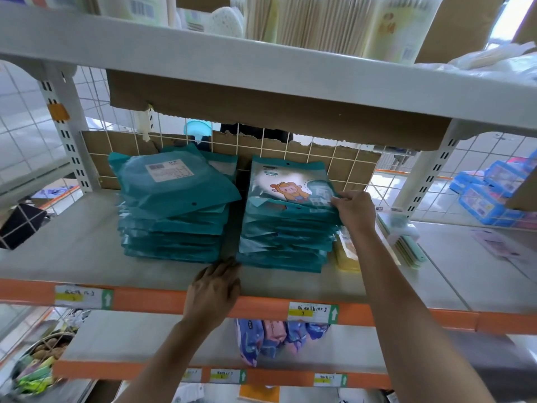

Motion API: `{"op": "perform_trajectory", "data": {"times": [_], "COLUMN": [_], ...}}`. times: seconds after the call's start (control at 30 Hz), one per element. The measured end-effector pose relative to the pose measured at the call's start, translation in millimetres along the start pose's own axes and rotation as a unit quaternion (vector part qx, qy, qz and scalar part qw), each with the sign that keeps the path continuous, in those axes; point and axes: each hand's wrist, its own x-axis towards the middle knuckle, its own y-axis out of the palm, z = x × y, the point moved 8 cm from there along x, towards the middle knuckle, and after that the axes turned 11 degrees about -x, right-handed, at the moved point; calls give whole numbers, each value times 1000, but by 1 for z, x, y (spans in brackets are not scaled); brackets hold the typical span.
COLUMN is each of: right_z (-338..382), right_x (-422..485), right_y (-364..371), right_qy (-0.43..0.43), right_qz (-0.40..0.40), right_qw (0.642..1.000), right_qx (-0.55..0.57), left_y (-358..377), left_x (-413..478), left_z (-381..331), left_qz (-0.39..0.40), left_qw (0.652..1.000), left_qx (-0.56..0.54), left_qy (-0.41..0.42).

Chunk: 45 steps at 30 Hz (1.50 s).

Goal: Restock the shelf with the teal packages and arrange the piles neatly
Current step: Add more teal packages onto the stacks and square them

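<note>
Two piles of teal packages stand side by side on the grey shelf (72, 245) with the orange front edge. The left pile (171, 216) has its top package lying skewed, label side up. The right pile (287, 237) is topped by a package with a cartoon figure (287, 183). My right hand (353, 209) pinches the right edge of that top package. My left hand (216, 286) rests on the shelf's front edge, its fingertips touching the bottom left corner of the right pile.
A yellow packet (345, 251) stands just right of the right pile, then flat pastel items (404, 242). Cardboard and a wire grid (334, 161) back the shelf. Blue boxes (488, 196) sit far right. The upper shelf board (261, 71) hangs low overhead. Purple packs (273, 338) lie below.
</note>
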Motion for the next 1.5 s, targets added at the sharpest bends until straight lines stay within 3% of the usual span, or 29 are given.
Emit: {"op": "perform_trajectory", "data": {"times": [0.13,0.27,0.37,0.47,0.57,0.67,0.77,0.9,1.0,1.13,1.3,1.5], "right_z": [2,22,37,43,46,52,65,80,88,96,106,109], "right_x": [-13,-42,-63,-82,-98,-113,-125,-133,-138,-139,-142,-141], "right_y": [-14,-30,-22,-5,16,30,35,40,41,39,33,41], "right_qy": [-5,-101,-200,-240,-268,-287,-306,-322,-335,-350,-368,-286], "right_qz": [-53,-127,-128,-100,-53,-23,-38,-38,-34,-29,-4,120], "right_qw": [996,971,949,940,928,917,915,913,912,911,922,950], "right_qx": [-76,-177,-209,-221,-255,-275,-260,-246,-235,-216,-115,45], "left_y": [3,3,1,-14,-62,-120,-159,-162,-167,-187,-237,-282], "left_x": [-1,-2,-3,-4,-5,-2,10,35,43,41,22,13], "left_z": [1,4,1,3,-10,-16,4,61,75,63,34,5], "left_qz": [13,27,46,51,-27,-145,-192,-80,-68,-117,-263,-329], "left_qw": [1000,1000,998,993,978,958,961,992,992,982,941,903], "left_qx": [-4,-3,-22,-102,-174,-125,-22,26,21,-15,-91,-163], "left_qy": [1,6,22,4,115,211,198,92,108,145,195,223]}}
